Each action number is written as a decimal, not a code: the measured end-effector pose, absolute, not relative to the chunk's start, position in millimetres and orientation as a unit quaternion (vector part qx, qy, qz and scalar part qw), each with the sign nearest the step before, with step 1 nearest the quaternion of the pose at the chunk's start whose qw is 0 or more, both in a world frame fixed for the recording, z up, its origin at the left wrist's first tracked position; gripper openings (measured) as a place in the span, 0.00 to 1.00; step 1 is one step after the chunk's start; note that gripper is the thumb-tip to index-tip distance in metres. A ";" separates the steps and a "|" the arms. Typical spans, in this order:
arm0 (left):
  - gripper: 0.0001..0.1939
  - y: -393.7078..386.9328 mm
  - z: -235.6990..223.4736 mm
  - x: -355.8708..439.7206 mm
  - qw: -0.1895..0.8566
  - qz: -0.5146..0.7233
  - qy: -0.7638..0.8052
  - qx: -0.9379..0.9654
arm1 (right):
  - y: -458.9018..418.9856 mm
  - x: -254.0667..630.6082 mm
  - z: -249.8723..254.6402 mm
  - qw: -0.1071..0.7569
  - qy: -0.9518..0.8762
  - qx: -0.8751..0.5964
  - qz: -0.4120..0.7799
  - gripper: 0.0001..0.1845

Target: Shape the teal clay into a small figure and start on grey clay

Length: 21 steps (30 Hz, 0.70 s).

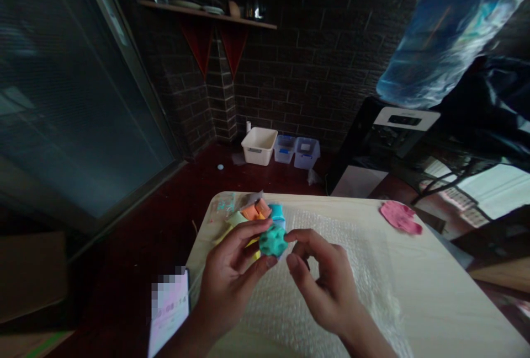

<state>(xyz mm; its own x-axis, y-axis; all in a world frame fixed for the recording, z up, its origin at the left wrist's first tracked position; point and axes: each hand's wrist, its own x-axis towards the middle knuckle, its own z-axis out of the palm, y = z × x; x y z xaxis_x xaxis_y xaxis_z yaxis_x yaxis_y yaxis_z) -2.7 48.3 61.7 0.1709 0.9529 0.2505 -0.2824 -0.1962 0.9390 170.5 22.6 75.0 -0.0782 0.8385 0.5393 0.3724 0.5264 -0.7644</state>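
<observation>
A green lump of modelling clay (pixel 273 240), dented all over, is pinched between the thumb and fingers of my left hand (pixel 232 264) above the table. My right hand (pixel 323 275) is beside it, its index fingertip at the lump's right edge. The right thumb is apart from that finger and the other fingers curl inward. Behind the left hand lie several soft pieces or packs in orange (pixel 250 212), blue (pixel 276 213) and yellow, partly hidden by the hand. A flattened pink piece of clay (pixel 399 217) rests at the table's far right.
Bubble wrap (pixel 351 258) covers the middle of the pale table (pixel 439 270). A lit phone (pixel 169 308) is at the left edge. Beyond stand a white bin (pixel 259 145), two clear bins (pixel 306 153) and a water dispenser (pixel 364 148) with a large bottle (pixel 439 38).
</observation>
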 end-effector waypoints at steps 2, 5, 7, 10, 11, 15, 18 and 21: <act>0.17 48.2 61.9 -2.4 0.545 0.562 0.316 0.536 | 22.3 170.4 74.4 0.526 -0.698 -0.430 0.228 0.07; 0.16 48.2 63.5 -1.7 0.540 0.571 0.322 0.528 | 20.2 170.8 72.5 0.533 -0.708 -0.427 0.180 0.13; 0.16 48.4 64.5 -1.3 0.539 0.579 0.324 0.519 | 19.1 170.7 70.9 0.516 -0.740 -0.418 0.109 0.21; 0.18 48.7 65.4 -1.0 0.538 0.589 0.320 0.511 | 19.7 169.2 68.6 0.456 -0.797 -0.395 0.005 0.27; 0.19 48.9 65.7 -0.8 0.536 0.593 0.320 0.508 | 20.2 168.4 67.9 0.442 -0.807 -0.391 -0.018 0.27; 0.18 49.1 66.2 0.3 0.522 0.609 0.334 0.495 | 22.1 165.9 66.2 0.438 -0.808 -0.388 -0.057 0.26; 0.18 47.9 65.4 0.5 0.512 0.611 0.345 0.497 | 22.2 165.4 66.7 0.447 -0.803 -0.389 -0.061 0.23; 0.18 45.8 64.0 -0.3 0.496 0.607 0.354 0.510 | 21.5 165.6 68.9 0.445 -0.802 -0.394 -0.054 0.20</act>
